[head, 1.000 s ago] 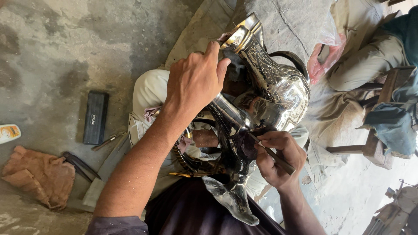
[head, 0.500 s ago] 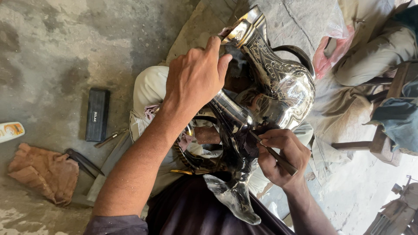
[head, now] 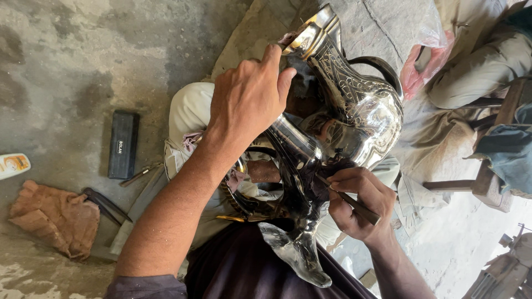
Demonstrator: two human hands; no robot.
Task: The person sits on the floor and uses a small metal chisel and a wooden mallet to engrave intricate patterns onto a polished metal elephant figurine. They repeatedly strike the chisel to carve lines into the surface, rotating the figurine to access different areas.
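Engraved silver jug (head: pixel 354 105) at frame centre, lying across lap. Left hand (head: pixel 249 99) curled over jug's upper rim, gripping. Right hand (head: pixel 357 202) lower right of centre, closed round thin dark tool (head: pixel 354 205), tip against jug. Brown cloth (head: pixel 52 216) lower left. Black case (head: pixel 123 144) left, on concrete.

One head-worn view looks steeply down, close over the lap and floor (head: pixel 66 66).

A metal jug (head: pixel 354 111) lies across the lap, a box (head: pixel 122 144) and cloth (head: pixel 55 218) on the floor left.
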